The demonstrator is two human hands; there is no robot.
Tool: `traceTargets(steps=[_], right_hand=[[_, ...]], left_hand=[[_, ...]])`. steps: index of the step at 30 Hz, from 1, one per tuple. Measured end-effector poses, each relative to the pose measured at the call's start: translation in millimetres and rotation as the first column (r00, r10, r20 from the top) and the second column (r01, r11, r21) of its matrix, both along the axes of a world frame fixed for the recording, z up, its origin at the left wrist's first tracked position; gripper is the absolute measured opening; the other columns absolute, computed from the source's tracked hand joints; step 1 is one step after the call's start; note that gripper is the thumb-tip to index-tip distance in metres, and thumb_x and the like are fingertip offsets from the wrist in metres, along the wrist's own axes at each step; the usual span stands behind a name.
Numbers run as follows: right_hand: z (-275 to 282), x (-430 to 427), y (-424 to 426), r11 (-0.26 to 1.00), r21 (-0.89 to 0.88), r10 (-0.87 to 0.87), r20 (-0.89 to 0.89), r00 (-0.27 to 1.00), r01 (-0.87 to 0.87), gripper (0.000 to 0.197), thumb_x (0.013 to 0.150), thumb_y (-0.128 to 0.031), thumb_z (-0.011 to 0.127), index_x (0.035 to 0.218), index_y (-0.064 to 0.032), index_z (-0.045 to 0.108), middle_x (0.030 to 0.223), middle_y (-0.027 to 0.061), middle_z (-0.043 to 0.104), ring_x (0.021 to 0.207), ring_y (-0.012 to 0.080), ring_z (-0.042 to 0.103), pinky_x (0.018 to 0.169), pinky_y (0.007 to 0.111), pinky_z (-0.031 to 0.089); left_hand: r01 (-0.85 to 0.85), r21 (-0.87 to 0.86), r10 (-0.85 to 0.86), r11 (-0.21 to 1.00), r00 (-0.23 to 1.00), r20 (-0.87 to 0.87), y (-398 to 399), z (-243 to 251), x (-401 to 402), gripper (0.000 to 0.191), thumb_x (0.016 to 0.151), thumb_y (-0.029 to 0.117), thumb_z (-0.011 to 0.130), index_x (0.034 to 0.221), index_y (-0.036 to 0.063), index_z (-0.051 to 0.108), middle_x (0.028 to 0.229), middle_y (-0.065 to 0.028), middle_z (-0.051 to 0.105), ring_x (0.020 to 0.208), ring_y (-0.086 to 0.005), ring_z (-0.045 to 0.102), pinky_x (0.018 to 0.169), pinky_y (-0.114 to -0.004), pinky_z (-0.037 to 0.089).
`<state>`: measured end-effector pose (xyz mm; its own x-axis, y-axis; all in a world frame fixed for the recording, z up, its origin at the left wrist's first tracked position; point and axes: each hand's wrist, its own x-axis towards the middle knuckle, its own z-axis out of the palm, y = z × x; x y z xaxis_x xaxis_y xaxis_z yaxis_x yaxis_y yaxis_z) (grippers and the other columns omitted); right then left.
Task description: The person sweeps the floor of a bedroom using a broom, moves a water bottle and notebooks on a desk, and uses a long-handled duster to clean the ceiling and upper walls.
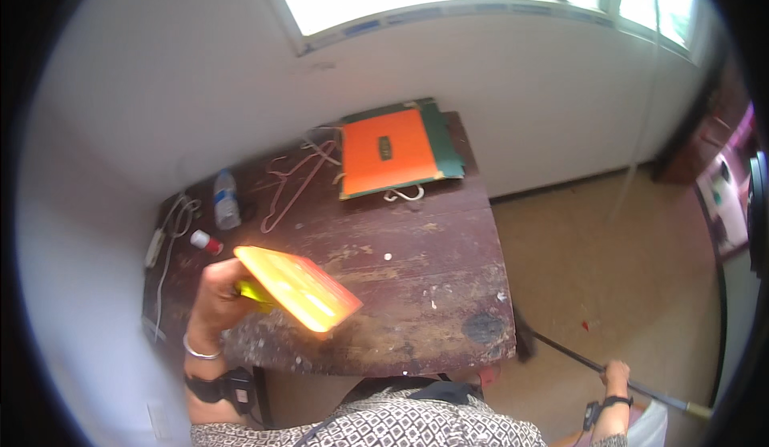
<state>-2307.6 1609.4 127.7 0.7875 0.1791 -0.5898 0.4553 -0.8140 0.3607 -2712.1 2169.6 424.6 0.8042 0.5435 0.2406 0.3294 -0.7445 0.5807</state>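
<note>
My left hand [222, 297] is closed around the yellow-green grip of a flat orange-yellow plastic thing [300, 291]. Bright and blurred, it resembles a dustpan, though its exact kind is unsettled. It is tilted above the near left part of a worn dark red wooden table [414, 297]. Off the table's right side, my right hand [616, 375] grips the dark shaft of a broom [568, 351]. The shaft slants across above the tan floor, and its dark head [524, 339] is partly hidden by the table's edge.
An orange-and-green folder-like board [387, 149] lies at the table's back, beside a pink clothes hanger [294, 182]. Leftward are a water bottle [226, 200], a red-and-white small container [206, 241] and a white power strip [154, 247]. A red scrap [585, 325] lies on the floor [577, 255].
</note>
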Motion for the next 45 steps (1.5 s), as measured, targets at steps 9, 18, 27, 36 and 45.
traceTargets(steps=[9, 18, 27, 36, 45], right_hand=[[-55.8, 83.2, -7.6, 0.996, 0.081, 0.014, 0.313, 0.95, -0.041, 0.012, 0.072, -0.003, 0.054, 0.077, -0.0041, 0.065, 0.082, 0.0152, 0.062, 0.081, 0.0259, 0.06, 0.069, 0.032, 0.049], [23.3, 47.9, 28.0, 0.937, 0.344, -0.105, 0.116, 0.988, 0.06, 0.02, 0.073, -0.009, 0.049, 0.089, -0.0127, 0.059, 0.089, 0.0142, 0.059, 0.089, 0.0306, 0.054, 0.075, 0.04, 0.043], [-24.8, 19.4, 52.0, 0.828, 0.5, -0.113, -0.297, 0.948, 0.255, 0.036, 0.075, -0.024, 0.053, 0.11, -0.0187, 0.052, 0.101, 0.0094, 0.057, 0.096, 0.0258, 0.053, 0.082, 0.038, 0.042], [-145.4, 92.6, -15.8, 0.84, 0.394, -0.172, -0.46, 0.871, 0.373, 0.033, 0.077, -0.023, 0.053, 0.109, -0.0243, 0.054, 0.101, 0.009, 0.058, 0.095, 0.0263, 0.054, 0.08, 0.036, 0.043], [-83.9, 99.4, -187.0, 0.826, 0.292, -0.445, -0.185, 0.876, 0.482, 0.034, 0.079, -0.02, 0.052, 0.113, -0.0155, 0.051, 0.091, 0.0167, 0.059, 0.087, 0.0319, 0.056, 0.076, 0.041, 0.044]], left_hand=[[-0.301, 0.045, 0.3, 0.953, 0.954, 0.028, -68.7, -9.0, -18.9, 0.029, 0.06, -0.005, 0.057, 0.089, 0.0003, 0.056, 0.075, -0.0085, 0.059, 0.067, -0.0151, 0.058, 0.059, -0.025, 0.045], [-0.361, -0.051, 0.364, 0.931, 0.925, 0.111, -46.3, -20.4, 14.4, 0.025, 0.074, 0.006, 0.06, 0.097, -0.0027, 0.054, 0.085, -0.0046, 0.059, 0.078, -0.0129, 0.054, 0.07, -0.025, 0.044], [-0.155, -0.564, 0.474, 0.811, 0.739, 0.479, -80.1, -55.1, 124.6, 0.025, 0.084, 0.017, 0.049, 0.105, 0.0037, 0.046, 0.094, -0.0025, 0.05, 0.085, -0.0102, 0.049, 0.072, -0.023, 0.041], [-0.162, -0.66, 0.394, 0.733, 0.892, 0.219, -171.3, -110.9, 272.9, 0.028, 0.086, 0.015, 0.046, 0.111, 0.0037, 0.043, 0.107, -0.0049, 0.048, 0.098, -0.014, 0.046, 0.085, -0.028, 0.037], [-0.165, -0.654, 0.414, 0.738, 0.876, 0.246, -183.0, -132.9, 269.5, 0.026, 0.083, 0.01, 0.051, 0.108, 0.0056, 0.046, 0.099, -0.0031, 0.052, 0.089, -0.0125, 0.051, 0.075, -0.025, 0.041]])
